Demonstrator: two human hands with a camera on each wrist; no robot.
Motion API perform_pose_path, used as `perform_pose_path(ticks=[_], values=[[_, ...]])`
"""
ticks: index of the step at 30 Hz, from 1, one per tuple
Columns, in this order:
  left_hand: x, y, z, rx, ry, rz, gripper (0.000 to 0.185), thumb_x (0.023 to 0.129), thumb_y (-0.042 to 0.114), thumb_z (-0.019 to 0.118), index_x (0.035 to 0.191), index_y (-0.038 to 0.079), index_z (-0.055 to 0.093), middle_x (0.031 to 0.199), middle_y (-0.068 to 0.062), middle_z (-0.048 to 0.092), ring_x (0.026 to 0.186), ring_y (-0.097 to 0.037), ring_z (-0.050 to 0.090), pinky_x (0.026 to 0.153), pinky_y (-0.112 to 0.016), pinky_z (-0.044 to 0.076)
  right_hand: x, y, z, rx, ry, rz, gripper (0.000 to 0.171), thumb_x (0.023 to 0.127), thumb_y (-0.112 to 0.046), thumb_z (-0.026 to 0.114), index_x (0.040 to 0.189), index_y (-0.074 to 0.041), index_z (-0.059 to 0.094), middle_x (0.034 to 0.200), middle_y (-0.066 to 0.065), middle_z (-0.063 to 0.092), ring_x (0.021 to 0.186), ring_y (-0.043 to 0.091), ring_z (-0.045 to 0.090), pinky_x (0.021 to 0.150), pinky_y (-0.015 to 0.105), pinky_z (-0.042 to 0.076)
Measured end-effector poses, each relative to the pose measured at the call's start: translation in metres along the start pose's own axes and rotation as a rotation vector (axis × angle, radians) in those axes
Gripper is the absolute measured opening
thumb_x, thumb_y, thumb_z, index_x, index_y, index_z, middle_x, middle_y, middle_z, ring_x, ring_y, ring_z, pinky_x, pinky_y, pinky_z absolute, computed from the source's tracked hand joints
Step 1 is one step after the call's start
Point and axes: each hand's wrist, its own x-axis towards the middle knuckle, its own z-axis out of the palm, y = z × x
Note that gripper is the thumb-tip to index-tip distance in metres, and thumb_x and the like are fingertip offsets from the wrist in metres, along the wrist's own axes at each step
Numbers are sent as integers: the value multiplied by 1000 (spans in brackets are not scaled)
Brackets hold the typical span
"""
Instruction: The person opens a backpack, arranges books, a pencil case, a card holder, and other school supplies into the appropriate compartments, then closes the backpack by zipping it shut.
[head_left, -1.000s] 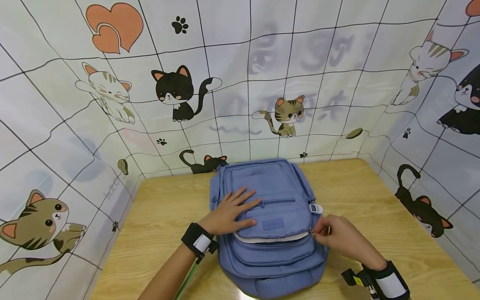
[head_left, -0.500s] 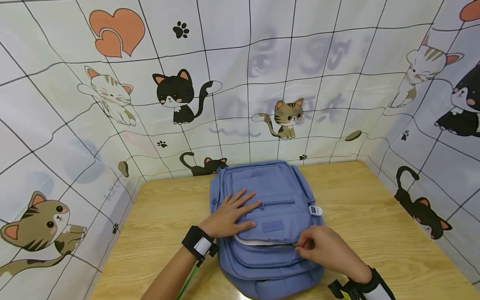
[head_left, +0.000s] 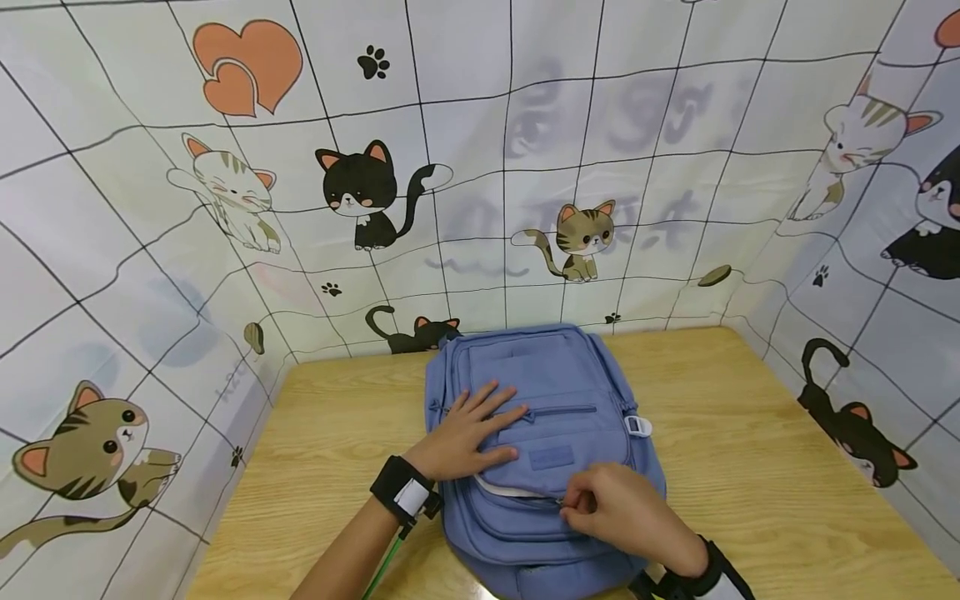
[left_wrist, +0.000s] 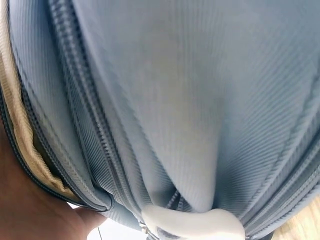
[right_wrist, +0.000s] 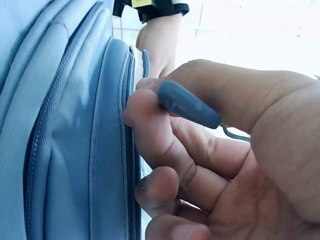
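Note:
A blue backpack lies on the table with its front upward. My left hand rests spread on the left side of its front pocket. My right hand pinches a zipper pull between thumb and index finger, at the lower edge of that pocket. Left of the right hand the pocket's zipper gapes, showing a pale lining; to the right of it, the hand covers the seam. In the left wrist view, the lining and part of the left hand show beside the blue fabric.
The wooden table extends on both sides of the backpack. A cloth backdrop printed with cats and grid lines stands behind and at the sides. A white buckle sits on the backpack's right side.
My right hand has moved left along the pocket's lower edge with the zipper pull, and the gap showing the pale lining has become shorter. The left hand stays on the backpack.

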Motion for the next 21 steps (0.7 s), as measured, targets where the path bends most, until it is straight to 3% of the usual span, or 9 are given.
perform_pose_path(ticks=[3, 5, 7, 9, 12, 14, 16, 18, 21], values=[[0, 5, -10, -27, 43, 12, 67, 107, 48, 62, 166, 24, 42, 178, -8, 26, 167, -39, 12, 129, -72, 17, 2, -1, -2, 48, -2, 14, 15, 95, -26, 82, 82, -24, 73, 71, -15, 60, 61, -3, 53, 55, 23, 47], [-1, 17, -19, -45, 99, 38, 60, 105, 44, 67, 158, 18, 54, 170, -11, 40, 162, -38, 28, 128, -64, 30, 3, -1, -5, 79, 10, 36, 19, 98, -28, 78, 80, -23, 72, 66, -14, 57, 56, -2, 50, 52, 24, 45], [-3, 36, -26, -82, 137, 82, 49, 104, 37, 72, 147, 14, 66, 152, -10, 58, 144, -28, 53, 118, -49, 48, 2, -1, -8, 118, 23, 51, 26, 101, -31, 75, 78, -21, 71, 62, -12, 52, 52, 0, 45, 49, 24, 42], [-6, 59, -26, -103, 114, 132, 41, 103, 35, 73, 138, 14, 71, 126, -1, 68, 111, -10, 66, 95, -26, 57, 0, 1, -11, 166, 24, 44, 28, 104, -33, 71, 80, -19, 72, 62, -11, 51, 51, 2, 44, 49, 25, 42], [-9, 90, -11, -66, 36, 187, 28, 102, 36, 75, 122, 17, 74, 93, 9, 63, 72, 7, 51, 65, -7, 43, -3, 3, -13, 270, -3, -2, 26, 107, -33, 67, 90, -15, 76, 69, -9, 59, 56, 4, 51, 53, 26, 47], [-8, 102, 3, 17, 32, 201, 17, 103, 35, 73, 109, 19, 71, 83, 11, 58, 63, 10, 41, 58, -5, 34, -5, 5, -14, 336, -29, -55, 22, 107, -31, 66, 100, -14, 77, 78, -5, 68, 62, 6, 59, 56, 27, 51], [-7, 107, 14, 84, 83, 189, 12, 103, 29, 74, 100, 20, 68, 81, 11, 58, 63, 10, 39, 58, -5, 33, -7, 9, -14, 370, -31, -112, 17, 107, -27, 66, 107, -15, 78, 85, -3, 72, 66, 9, 63, 58, 28, 53], [-6, 107, 20, 91, 144, 167, 8, 101, 20, 75, 96, 19, 68, 84, 10, 63, 64, 9, 42, 60, -5, 36, -8, 13, -12, 310, 20, -185, 13, 104, -26, 71, 112, -18, 76, 93, -5, 73, 73, 9, 64, 62, 27, 54], [-6, 105, 20, 49, 198, 138, 4, 99, 14, 76, 101, 17, 74, 90, 8, 67, 69, 9, 47, 63, -5, 39, -7, 23, -6, 8, 153, -290, 24, 92, -27, 85, 114, -28, 74, 106, -12, 70, 88, 7, 61, 73, 29, 56]])
